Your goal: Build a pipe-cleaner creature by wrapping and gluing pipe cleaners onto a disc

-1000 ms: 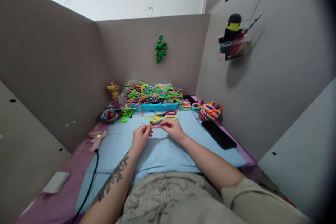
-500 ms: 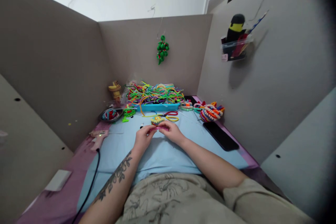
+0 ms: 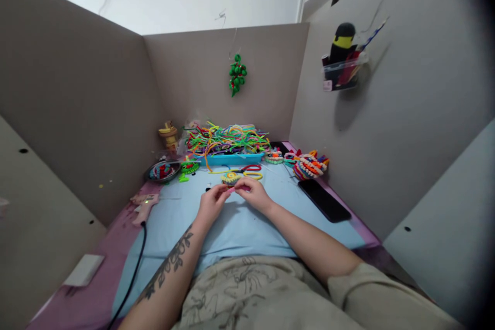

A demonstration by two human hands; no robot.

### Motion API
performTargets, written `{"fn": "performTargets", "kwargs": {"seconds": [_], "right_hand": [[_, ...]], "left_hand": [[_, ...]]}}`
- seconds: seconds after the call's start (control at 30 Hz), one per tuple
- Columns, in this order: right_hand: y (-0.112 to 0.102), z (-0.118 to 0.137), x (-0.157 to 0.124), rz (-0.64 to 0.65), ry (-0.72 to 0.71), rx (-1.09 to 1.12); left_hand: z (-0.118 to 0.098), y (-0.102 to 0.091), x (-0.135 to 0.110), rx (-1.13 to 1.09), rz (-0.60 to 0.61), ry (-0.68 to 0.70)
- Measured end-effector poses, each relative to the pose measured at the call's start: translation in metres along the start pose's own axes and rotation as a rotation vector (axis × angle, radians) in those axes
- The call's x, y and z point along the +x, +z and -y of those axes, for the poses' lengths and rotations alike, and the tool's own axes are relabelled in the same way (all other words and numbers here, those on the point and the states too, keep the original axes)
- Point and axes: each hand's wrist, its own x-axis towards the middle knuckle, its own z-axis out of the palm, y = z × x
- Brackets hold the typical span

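Note:
Between the fingertips of both hands is a small pink pipe cleaner [image 3: 232,190], mostly covered by the fingers. My left hand [image 3: 212,203] pinches its left end, and my right hand [image 3: 254,195] pinches its right end close by. Just beyond the fingertips sits a small yellow, multicoloured figure [image 3: 231,178] made of fuzzy stems. Scissors with red and yellow handles [image 3: 252,168] lie behind it. A tiny black piece [image 3: 208,189] is beside my left hand.
A blue tray [image 3: 232,159] heaped with colourful pipe cleaners stands at the back. To the left are a pink glue gun [image 3: 145,207] with a black cord, a metal bowl [image 3: 164,179] and a green figure [image 3: 189,166]. A black phone [image 3: 324,201] and an orange-white figure [image 3: 309,166] lie right.
Both hands stay in the same place over the mat, with the fingers shifting slightly on the pink pipe cleaner. The whole view has tilted a little.

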Motion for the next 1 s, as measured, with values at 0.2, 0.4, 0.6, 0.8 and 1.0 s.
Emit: {"fn": "performTargets", "kwargs": {"seconds": [0.2, 0.4, 0.6, 0.8, 1.0], "right_hand": [[0.008, -0.003, -0.003, 0.044, 0.063, 0.108], [0.006, -0.008, -0.001, -0.032, 0.170, 0.190], [0.013, -0.006, -0.003, 0.037, 0.178, 0.192], [0.015, -0.002, -0.003, 0.064, 0.216, 0.241], [0.001, -0.009, 0.001, -0.009, 0.159, 0.107]], "left_hand": [[-0.001, -0.001, -0.001, 0.108, -0.033, 0.112], [0.002, -0.003, -0.001, 0.149, -0.070, 0.122], [0.007, 0.001, -0.003, 0.209, -0.021, 0.189], [0.005, -0.002, -0.002, 0.310, -0.003, 0.215], [0.003, -0.005, 0.001, 0.377, 0.047, 0.122]]}}
